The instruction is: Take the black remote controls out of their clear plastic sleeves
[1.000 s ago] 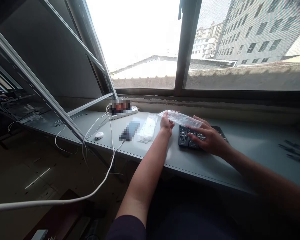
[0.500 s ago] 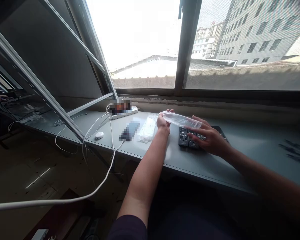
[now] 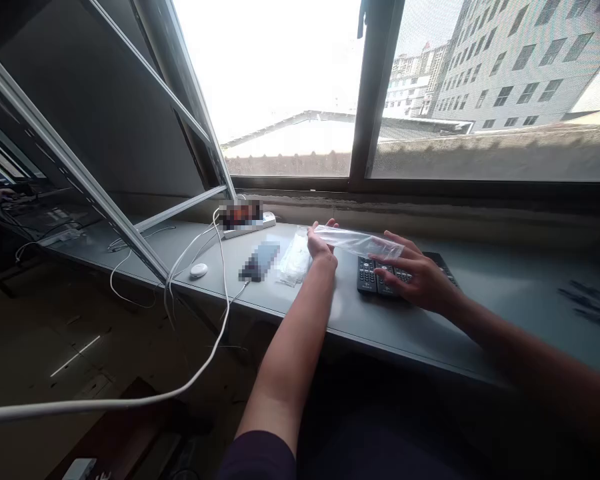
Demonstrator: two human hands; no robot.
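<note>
A long, clear plastic bag (image 3: 357, 241) stretches between my two hands above the table. My left hand (image 3: 322, 244) grips its left end, thumb on top and the other fingers partly hidden behind. At the right end, my right hand (image 3: 414, 273) has the bag's edge between its fingers, which are somewhat spread. Below the bag and my right hand lie several black remote controls (image 3: 367, 277) side by side, partly covered from view. A stack of clear plastic bags (image 3: 295, 259) rests on the table just left of my left hand.
A blurred-out phone-like device (image 3: 260, 261) with a cable and a round white object (image 3: 199, 271) lie farther left. Behind them is a white power strip (image 3: 253, 225). White cables (image 3: 223, 267) hang over the table edge beside a metal frame (image 3: 105, 207). Dark objects (image 3: 590, 303) lie far right.
My left hand has shifted slightly left, drawing the plastic bag straighter between my hands. My right hand stays nearly in place, and the remote controls have not moved.
</note>
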